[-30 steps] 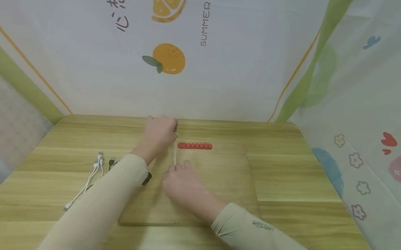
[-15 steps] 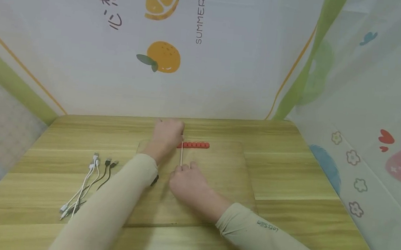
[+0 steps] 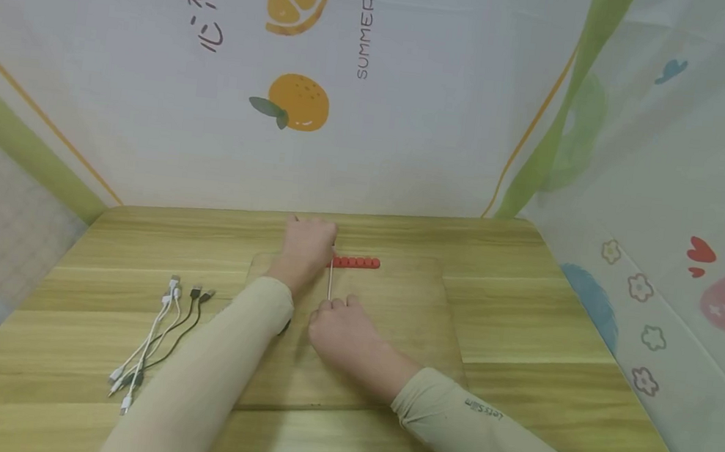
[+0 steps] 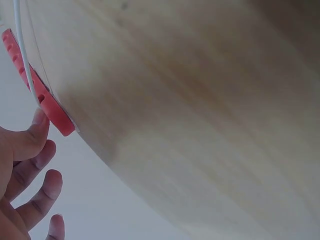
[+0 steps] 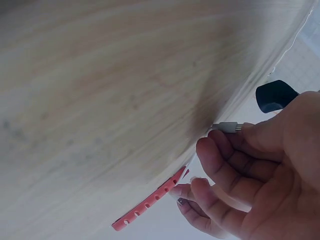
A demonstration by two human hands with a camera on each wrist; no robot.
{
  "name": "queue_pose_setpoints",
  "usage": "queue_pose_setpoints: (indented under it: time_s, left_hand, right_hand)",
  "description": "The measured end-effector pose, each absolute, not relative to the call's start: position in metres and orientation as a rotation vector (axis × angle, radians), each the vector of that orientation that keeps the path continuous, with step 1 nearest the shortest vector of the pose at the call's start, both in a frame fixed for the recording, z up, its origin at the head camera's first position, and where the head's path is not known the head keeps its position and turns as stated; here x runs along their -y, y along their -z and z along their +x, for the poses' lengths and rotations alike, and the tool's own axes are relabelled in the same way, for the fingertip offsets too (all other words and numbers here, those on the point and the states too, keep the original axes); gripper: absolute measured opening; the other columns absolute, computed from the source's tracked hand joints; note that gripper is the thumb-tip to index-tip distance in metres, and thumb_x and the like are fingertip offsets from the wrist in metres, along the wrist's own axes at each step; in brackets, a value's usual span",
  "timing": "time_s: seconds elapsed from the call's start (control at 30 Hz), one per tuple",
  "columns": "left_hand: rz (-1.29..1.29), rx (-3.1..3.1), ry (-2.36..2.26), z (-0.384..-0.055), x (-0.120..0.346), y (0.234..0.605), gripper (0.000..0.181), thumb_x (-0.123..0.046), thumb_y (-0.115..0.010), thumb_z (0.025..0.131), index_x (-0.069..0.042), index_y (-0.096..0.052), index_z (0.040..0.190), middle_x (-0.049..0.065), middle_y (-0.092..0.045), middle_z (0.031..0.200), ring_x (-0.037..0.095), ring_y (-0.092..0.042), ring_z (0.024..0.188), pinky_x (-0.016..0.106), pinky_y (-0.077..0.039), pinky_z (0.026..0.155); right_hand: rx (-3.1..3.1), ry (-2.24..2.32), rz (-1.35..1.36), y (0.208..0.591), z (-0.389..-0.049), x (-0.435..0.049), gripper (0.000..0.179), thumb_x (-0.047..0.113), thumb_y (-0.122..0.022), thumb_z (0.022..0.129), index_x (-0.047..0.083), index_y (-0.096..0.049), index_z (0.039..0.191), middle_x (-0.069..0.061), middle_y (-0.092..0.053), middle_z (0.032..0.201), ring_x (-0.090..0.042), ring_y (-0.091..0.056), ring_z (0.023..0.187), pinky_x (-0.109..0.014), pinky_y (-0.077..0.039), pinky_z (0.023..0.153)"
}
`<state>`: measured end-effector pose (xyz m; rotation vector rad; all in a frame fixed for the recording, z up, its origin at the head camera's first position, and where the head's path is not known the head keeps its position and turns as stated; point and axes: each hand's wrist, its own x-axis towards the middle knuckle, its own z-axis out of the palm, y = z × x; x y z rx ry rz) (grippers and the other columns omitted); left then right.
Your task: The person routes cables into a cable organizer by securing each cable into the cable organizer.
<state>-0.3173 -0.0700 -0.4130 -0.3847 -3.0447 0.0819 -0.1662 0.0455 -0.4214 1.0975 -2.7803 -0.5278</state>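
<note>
A white charging cable [image 3: 330, 281] runs straight between my two hands over the wooden board. My left hand [image 3: 308, 250] pinches its far part between thumb and forefinger, right at a slot of the red cable-holder strip [image 3: 358, 262]. In the left wrist view the cable lies across this strip, and the other fingers are spread loosely. Nearer to me, my right hand [image 3: 347, 335] pinches the cable's near end; the right wrist view shows the white plug [image 5: 225, 127] between thumb and fingers. The strip's left end is hidden behind my left hand in the head view.
Several white and black cables [image 3: 147, 351] lie in a bunch on the table left of the board [image 3: 406, 319]. A printed white curtain [image 3: 414, 113] hangs right behind the table's back edge. A black object [image 5: 275, 95] shows beyond the right hand in the right wrist view.
Both hands have shifted to the right, carrying the cable from beside the strip's left end to across it. The left forearm uncovers more of the cable bunch.
</note>
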Motion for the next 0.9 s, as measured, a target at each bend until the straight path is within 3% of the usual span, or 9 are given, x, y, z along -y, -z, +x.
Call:
queue_pose_setpoints:
  time_s: [0.17, 0.33, 0.63, 0.9]
  left_hand:
    - [-0.407, 3.035, -0.107, -0.317, 0.067, 0.411, 0.013, -0.029, -0.081, 0.094, -0.019, -0.074, 0.100, 0.001, -0.078, 0.096, 0.027, -0.074, 0.097, 0.062, -0.045, 0.112]
    - [-0.416, 3.037, -0.178, -0.317, 0.065, 0.412, 0.024, -0.027, -0.082, 0.094, -0.017, -0.073, 0.114, 0.006, -0.078, 0.109, 0.032, -0.074, 0.108, 0.064, -0.044, 0.114]
    - [-0.399, 3.085, -0.116, -0.315, 0.066, 0.412, 0.021, -0.025, -0.076, 0.099, -0.015, -0.073, 0.117, 0.009, -0.076, 0.121, 0.033, -0.070, 0.117, 0.062, -0.045, 0.112]
    - [-0.452, 3.147, 0.017, -0.314, 0.075, 0.417, 0.025, -0.028, -0.066, 0.106, -0.020, -0.074, 0.128, 0.003, -0.071, 0.132, 0.032, -0.065, 0.128, 0.063, -0.049, 0.110]
  right_hand:
    - [2.795, 0.519, 1.091, 0.422, -0.168, -0.045, 0.025, 0.020, -0.053, 0.109, 0.011, -0.074, 0.120, -0.004, -0.074, 0.108, -0.020, -0.071, 0.101, -0.040, -0.059, 0.095]
    - [2.773, 0.522, 1.090, 0.423, -0.169, -0.044, 0.022, 0.019, -0.055, 0.108, 0.012, -0.075, 0.115, -0.002, -0.073, 0.102, -0.017, -0.070, 0.094, -0.034, -0.058, 0.084]
    - [2.779, 0.414, 1.097, 0.422, -0.170, -0.045, 0.014, 0.018, -0.063, 0.103, 0.013, -0.077, 0.103, -0.002, -0.074, 0.094, -0.018, -0.070, 0.086, -0.032, -0.056, 0.072]
    - [2.834, 0.362, 1.113, 0.416, -0.166, -0.046, 0.010, 0.020, -0.069, 0.100, 0.015, -0.077, 0.103, -0.003, -0.076, 0.097, -0.018, -0.071, 0.086, -0.033, -0.056, 0.073]
